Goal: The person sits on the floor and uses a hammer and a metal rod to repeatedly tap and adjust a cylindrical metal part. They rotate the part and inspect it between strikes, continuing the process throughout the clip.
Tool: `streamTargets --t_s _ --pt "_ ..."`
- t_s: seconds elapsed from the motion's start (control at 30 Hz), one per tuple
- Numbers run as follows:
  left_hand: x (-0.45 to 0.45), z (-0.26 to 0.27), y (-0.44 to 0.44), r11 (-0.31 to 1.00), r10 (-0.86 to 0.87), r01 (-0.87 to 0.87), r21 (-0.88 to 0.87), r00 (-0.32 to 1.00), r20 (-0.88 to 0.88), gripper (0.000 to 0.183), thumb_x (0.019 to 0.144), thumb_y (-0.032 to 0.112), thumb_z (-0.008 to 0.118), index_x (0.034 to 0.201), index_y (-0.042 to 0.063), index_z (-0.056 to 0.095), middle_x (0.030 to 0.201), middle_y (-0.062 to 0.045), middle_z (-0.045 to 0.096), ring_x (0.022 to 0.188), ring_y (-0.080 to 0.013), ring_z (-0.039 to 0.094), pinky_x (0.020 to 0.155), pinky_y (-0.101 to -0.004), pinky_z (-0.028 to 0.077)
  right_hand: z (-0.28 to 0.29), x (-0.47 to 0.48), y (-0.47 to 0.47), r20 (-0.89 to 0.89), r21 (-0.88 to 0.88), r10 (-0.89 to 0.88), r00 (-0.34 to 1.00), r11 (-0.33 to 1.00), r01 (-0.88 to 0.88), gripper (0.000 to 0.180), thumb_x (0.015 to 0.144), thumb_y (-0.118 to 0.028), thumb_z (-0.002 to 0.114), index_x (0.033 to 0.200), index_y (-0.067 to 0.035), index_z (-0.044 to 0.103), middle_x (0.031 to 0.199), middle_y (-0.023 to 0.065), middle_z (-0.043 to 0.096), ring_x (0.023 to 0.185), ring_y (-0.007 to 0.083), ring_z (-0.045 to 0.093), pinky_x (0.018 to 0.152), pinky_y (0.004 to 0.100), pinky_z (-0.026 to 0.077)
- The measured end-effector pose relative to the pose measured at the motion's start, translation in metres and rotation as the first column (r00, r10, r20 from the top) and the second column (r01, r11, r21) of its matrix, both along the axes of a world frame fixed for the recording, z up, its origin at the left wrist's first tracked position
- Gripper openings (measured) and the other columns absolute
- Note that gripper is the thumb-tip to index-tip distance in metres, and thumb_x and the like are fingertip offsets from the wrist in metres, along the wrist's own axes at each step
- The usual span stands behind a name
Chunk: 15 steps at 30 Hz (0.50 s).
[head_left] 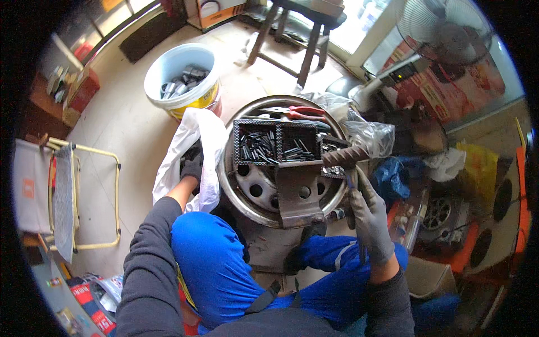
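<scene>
My left hand (193, 167), in a dark glove, reaches into a white sack (210, 139); its fingers and whatever they touch are hard to make out. My right hand (372, 223), in a grey glove, is shut on a slim dark tool (362, 251), which shows below the palm. Just beyond its fingertips is a ribbed metal bar (344, 157) at the corner of a bent steel plate (298, 189). This plate lies over a steel wheel rim (229, 196). On the rim sits a black perforated tray (278, 145) whose two compartments hold small dark metal pins.
Red-handled pliers (305, 113) lie behind the tray. A smaller bin (332, 147) holds shiny metal parts. Beyond the sack stands a white bucket (153, 80) with metal cylinders inside. A folding chair (118, 189) is at left, a wooden stool (263, 36) ahead, a fan (446, 38) at upper right.
</scene>
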State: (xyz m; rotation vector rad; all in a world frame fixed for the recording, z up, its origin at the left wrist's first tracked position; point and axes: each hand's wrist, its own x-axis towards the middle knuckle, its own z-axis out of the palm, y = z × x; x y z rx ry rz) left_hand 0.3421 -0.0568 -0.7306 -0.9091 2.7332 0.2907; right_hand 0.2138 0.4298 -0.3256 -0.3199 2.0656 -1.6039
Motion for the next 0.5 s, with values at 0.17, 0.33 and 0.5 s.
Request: streamTargets --t_s 0.17,0.33,0.5 --pt "-0.003 0.027 0.012 1.000 -0.009 0.009 -0.004 0.994 -0.110 0.050 0.095 0.036 0.054 0.137 0.010 0.049 0.128 -0.027 0.057 0.117 -0.0416 0.057 0.099 -0.0500 0.045 0.002 0.002 0.001 -0.089 -0.040 0.021 0.996 0.999 -0.025 0.051 0.104 -0.013 0.053 0.153 -0.007 0.041 0.114 -0.0006 0.063 0.092 0.0036 0.051 0.079 0.0201 0.045" --pt "0.014 0.140 0.042 0.998 -0.047 0.030 -0.051 0.916 -0.398 0.040 0.093 0.032 0.061 0.125 0.007 0.058 0.111 -0.025 0.067 0.102 -0.0396 0.067 0.088 -0.0486 0.051 0.003 0.004 0.018 -0.072 -0.080 0.030 0.997 0.996 -0.036 0.050 0.103 -0.012 0.054 0.152 -0.007 0.043 0.104 -0.0033 0.061 0.085 0.0041 0.050 0.074 0.0209 0.045" --pt "0.047 0.315 0.071 0.979 0.167 -0.021 0.202 0.651 -0.740 0.024 0.091 0.010 0.071 0.086 0.005 0.048 0.076 -0.002 0.057 0.071 -0.0081 0.051 0.060 -0.0274 0.047 -0.005 -0.002 0.014 -0.011 -0.193 -0.036 0.999 0.981 0.033 0.055 0.104 -0.018 0.057 0.154 -0.007 0.038 0.082 -0.0088 0.050 0.068 0.0008 0.043 0.061 0.0173 0.039"
